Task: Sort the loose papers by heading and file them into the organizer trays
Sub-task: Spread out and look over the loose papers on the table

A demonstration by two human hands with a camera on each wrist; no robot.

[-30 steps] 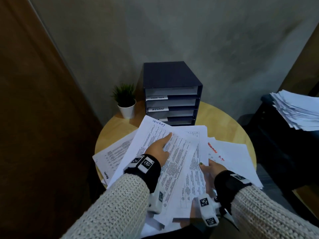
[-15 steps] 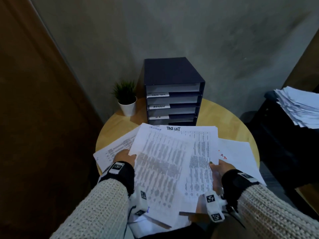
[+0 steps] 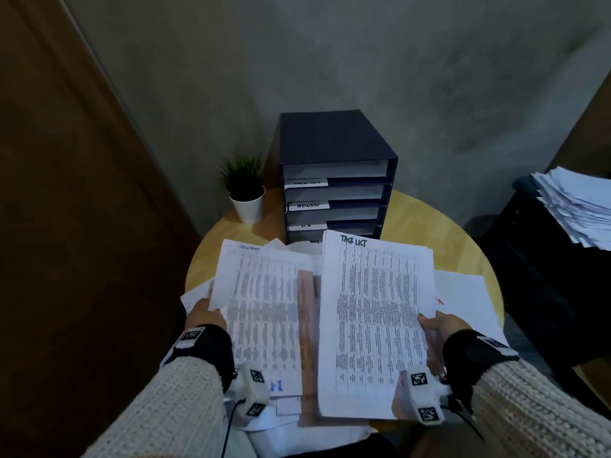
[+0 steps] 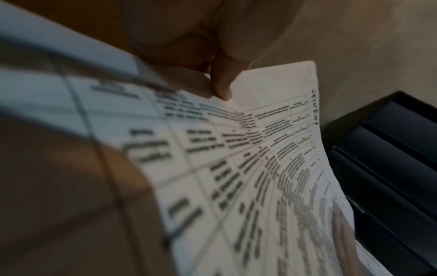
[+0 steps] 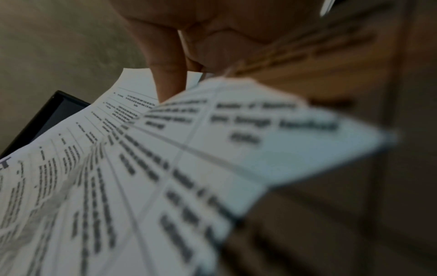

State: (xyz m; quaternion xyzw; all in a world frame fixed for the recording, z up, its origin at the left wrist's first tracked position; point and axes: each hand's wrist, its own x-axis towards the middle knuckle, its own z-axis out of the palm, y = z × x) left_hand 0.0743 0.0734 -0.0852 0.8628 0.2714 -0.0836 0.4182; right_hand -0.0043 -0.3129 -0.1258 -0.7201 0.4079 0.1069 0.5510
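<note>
My left hand (image 3: 206,314) pinches the left edge of a printed sheet (image 3: 261,309) with a handwritten heading; in the left wrist view that sheet (image 4: 272,168) curves away under my thumb (image 4: 222,84). My right hand (image 3: 436,328) grips the right edge of a small stack topped by a "TASK LIST" sheet (image 3: 377,319), seen close in the right wrist view as the stack (image 5: 118,177) under my thumb (image 5: 170,82). Both are held above the table, side by side. The dark organizer (image 3: 334,166) with labelled trays stands at the table's back.
More loose papers (image 3: 463,292) lie spread on the round wooden table (image 3: 429,219). A small potted plant (image 3: 246,190) stands left of the organizer. Another paper pile (image 3: 575,206) sits on dark furniture at the right. A brown door or panel lies to the left.
The left hand went from resting on top of the sheet to pinching its left edge and drew it leftward. The right hand's stack now sits apart, its "TASK LIST" heading uncovered.
</note>
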